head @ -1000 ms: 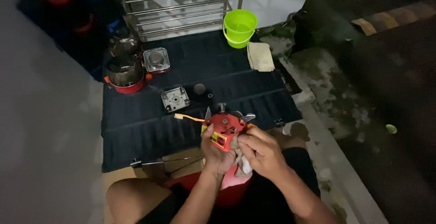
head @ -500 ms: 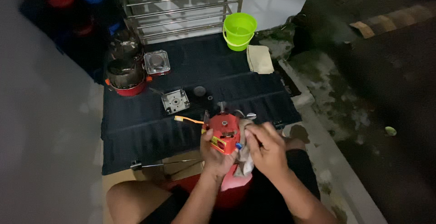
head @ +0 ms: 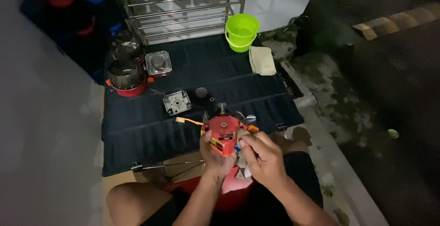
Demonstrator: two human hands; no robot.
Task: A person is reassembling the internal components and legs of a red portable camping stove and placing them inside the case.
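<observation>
A small red camping stove burner with metal arms and a knob is held over my lap at the near edge of a dark mat. My left hand grips its near left side from below. My right hand presses a pale grey cloth against the burner's right side, fingers closed on the cloth. An orange-handled toothbrush lies on the mat just left of the burner.
On the mat lie a square metal plate, a dark round part, two burner units and a square part. A green bucket, folded rag, wire rack stand behind. A red cylinder sits between my legs.
The burner and both hands have stayed over my lap; my right hand has shifted slightly with the cloth along the burner's right side.
</observation>
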